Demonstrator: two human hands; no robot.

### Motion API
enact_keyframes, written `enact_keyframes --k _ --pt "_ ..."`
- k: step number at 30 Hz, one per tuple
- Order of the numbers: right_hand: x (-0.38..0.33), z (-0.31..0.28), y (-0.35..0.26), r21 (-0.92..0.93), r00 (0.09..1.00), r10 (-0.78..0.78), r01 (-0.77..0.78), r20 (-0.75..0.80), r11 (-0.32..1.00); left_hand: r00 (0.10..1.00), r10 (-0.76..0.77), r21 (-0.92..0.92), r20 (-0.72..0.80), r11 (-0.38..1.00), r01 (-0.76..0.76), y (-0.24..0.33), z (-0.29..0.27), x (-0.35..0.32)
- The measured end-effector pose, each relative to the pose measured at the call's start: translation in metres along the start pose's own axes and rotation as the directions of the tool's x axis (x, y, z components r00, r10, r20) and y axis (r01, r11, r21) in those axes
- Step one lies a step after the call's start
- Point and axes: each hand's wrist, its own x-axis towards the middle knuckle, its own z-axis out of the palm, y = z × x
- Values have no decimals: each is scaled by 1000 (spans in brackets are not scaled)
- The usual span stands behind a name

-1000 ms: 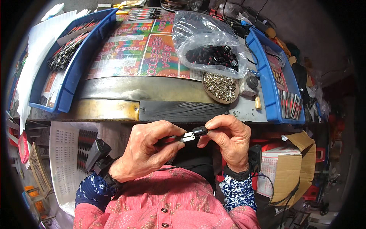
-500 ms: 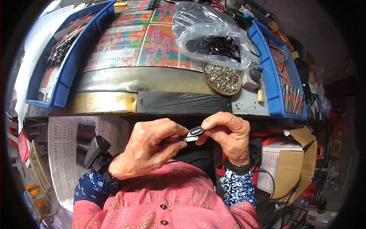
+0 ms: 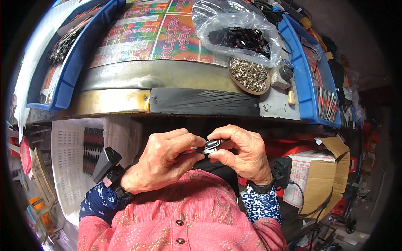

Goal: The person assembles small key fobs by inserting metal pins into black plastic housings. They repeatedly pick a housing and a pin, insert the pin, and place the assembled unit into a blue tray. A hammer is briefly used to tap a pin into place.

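Small black and silver part, oblong with a shiny metal end and a dark window in it, held between both hands close to the chest, below the front edge of the bench. Right hand grasps it: thumb under, forefinger curled over the metal end. Left hand clenched round the part's darker end, which is mostly hidden in the fist; can't tell its full shape. Both wrists wear black boxy devices on straps, over blue patterned cuffs and a pink textured shirt with buttons.

Bench edge just above the hands: brassy metal strip on the left, matte black strip on the right, dull grey sheet metal behind. Bench top covered with a glossy multicolour printed sheet.

Round shallow dish heaped with small shiny metal pieces, near the bench's right front. Touching it from behind, a crinkled clear plastic bag of black and red small parts. Blue plastic trays on both sides: left tray long and dark inside, right tray holds red-handled slim tools.

Open brown cardboard box low on the right, beside the right forearm.
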Motion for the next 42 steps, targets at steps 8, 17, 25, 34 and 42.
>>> enact_keyframes --k 8,17,25,34,42 --pt "-5 15 3 23 998 57 -57 -3 998 1000 -18 42 -2 999 18 -5 -1 -9" --pt "-10 32 8 63 996 64 -60 -60 996 994 55 119 -92 992 -44 -16 7 -21" --pt "-17 29 13 -38 997 70 -68 41 997 995 55 163 -80 986 -41 -23 9 -35" --pt "-21 33 21 25 988 128 -131 88 991 999 20 142 -37 990 -14 -30 14 -46" --pt "-25 36 30 73 974 186 -196 127 978 1000 16 138 -19 990 -13 -37 19 -50"
